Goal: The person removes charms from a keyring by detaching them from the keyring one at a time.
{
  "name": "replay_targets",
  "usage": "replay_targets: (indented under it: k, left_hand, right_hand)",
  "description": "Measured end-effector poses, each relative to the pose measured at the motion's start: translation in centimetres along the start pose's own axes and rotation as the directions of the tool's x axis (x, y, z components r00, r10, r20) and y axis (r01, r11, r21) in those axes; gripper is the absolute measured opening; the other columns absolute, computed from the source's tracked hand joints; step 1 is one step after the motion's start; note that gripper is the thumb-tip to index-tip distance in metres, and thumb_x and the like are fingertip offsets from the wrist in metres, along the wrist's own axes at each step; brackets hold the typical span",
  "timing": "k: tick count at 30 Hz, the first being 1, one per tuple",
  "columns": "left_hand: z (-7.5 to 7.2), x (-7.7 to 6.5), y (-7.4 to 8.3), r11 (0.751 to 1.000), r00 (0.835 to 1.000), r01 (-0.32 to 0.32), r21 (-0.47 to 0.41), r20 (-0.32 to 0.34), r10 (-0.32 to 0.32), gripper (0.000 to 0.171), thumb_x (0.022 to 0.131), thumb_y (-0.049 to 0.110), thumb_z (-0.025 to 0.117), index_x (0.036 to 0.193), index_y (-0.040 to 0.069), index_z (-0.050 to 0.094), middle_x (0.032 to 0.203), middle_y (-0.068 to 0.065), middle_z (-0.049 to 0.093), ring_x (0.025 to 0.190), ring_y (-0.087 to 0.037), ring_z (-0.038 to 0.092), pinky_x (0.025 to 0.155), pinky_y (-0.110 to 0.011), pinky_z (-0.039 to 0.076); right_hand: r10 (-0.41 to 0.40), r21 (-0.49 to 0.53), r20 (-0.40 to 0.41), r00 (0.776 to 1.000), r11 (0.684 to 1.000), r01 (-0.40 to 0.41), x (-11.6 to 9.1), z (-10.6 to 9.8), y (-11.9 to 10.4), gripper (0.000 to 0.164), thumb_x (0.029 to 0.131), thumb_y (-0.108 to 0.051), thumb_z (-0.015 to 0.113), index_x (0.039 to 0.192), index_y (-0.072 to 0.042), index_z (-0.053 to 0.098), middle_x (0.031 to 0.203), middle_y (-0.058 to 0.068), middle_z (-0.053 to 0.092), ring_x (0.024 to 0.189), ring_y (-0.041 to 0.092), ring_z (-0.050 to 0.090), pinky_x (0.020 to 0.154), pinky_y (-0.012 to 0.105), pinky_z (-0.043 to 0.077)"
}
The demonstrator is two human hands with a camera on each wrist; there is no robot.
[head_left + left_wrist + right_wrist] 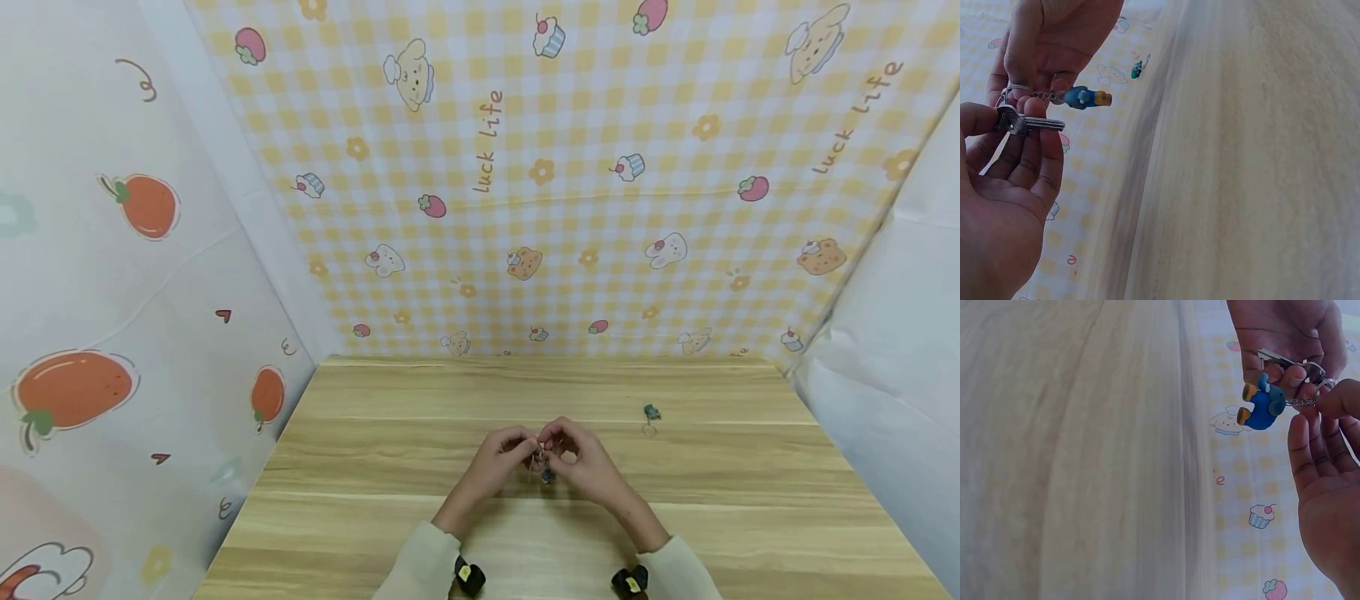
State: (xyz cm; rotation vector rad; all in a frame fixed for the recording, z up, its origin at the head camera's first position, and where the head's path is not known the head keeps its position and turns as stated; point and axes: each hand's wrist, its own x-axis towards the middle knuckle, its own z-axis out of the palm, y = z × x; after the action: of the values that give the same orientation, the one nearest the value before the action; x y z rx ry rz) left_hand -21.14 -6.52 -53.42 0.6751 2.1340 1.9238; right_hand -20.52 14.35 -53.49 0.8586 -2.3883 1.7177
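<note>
My left hand [497, 457] and right hand [588, 462] meet over the middle of the wooden table. In the left wrist view, the left thumb and fingers pinch the head of a silver key [1044, 124], its blade pointing away from the palm. The right thumb and fingers pinch a metal split ring [1327, 385] right beside the key head. Whether the key is fully threaded on the ring cannot be told. From the ring, a short chain [1300, 402] carries a small blue animal figure [1265, 407] with orange feet, hanging free of both hands.
A second keychain, a green figure [652, 412] with a ring [649, 430], lies on the table [375, 467] beyond the right hand. A yellow checked cloth [540, 217] rises behind the table, with printed white sheets at both sides.
</note>
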Motion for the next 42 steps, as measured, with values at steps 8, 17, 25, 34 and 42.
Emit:
replay_targets:
  k: [8,17,25,34,42]
  left_hand:
    - [-0.1,0.0,0.2,1.0,1.0,0.008,0.02,-0.002,-0.008,0.028,0.112,0.019,0.056,0.108,-0.004,0.072,0.104,-0.026,0.072,0.085,-0.006,0.066,0.084,-0.025,0.058]
    - [0.0,0.0,0.1,0.999,0.999,0.031,0.007,-0.011,-0.031,0.028,0.112,0.019,0.057,0.104,-0.004,0.072,0.103,-0.016,0.073,0.087,-0.007,0.066,0.084,-0.024,0.057]
    - [0.4,0.1,0.3,0.999,0.999,0.042,-0.009,-0.022,-0.042,0.027,0.112,0.021,0.058,0.108,-0.003,0.07,0.103,-0.014,0.073,0.084,-0.006,0.068,0.081,-0.023,0.059]
    - [0.4,0.1,0.1,0.998,0.998,0.054,0.014,-0.037,-0.054,0.025,0.11,0.024,0.061,0.105,0.001,0.068,0.091,-0.012,0.069,0.075,-0.014,0.063,0.073,-0.029,0.058]
    - [0.4,0.2,0.4,0.994,0.999,0.017,0.109,-0.041,-0.012,0.021,0.11,0.026,0.063,0.102,0.007,0.069,0.089,-0.019,0.07,0.073,-0.018,0.066,0.07,-0.033,0.059]
  right_hand:
    - [0.009,0.025,0.029,1.0,1.0,-0.01,0.0,-0.2,0.1,0.024,0.096,0.009,0.069,0.112,-0.009,0.065,0.105,0.01,0.068,0.09,0.009,0.062,0.08,0.025,0.057]
    - [0.033,-0.068,0.0,0.999,0.997,-0.033,0.1,0.2,-0.3,0.026,0.093,0.009,0.071,0.113,-0.008,0.064,0.098,0.006,0.067,0.085,0.006,0.059,0.075,0.026,0.056]
    - [0.02,-0.186,-0.049,0.999,0.982,-0.029,0.2,0.4,-1.0,0.033,0.087,0.012,0.069,0.113,-0.007,0.064,0.09,-0.002,0.063,0.079,0.004,0.055,0.066,0.024,0.052]
    - [0.01,-0.24,-0.06,0.998,0.97,-0.024,0.3,0.1,-0.9,0.033,0.084,0.012,0.069,0.112,-0.007,0.065,0.085,-0.006,0.061,0.074,0.002,0.054,0.062,0.021,0.05]
    - [-0.026,-0.238,-0.052,0.998,0.971,0.013,0.3,0.1,-0.9,0.033,0.084,0.013,0.067,0.11,-0.005,0.064,0.083,-0.007,0.058,0.072,0.0,0.051,0.06,0.02,0.048]
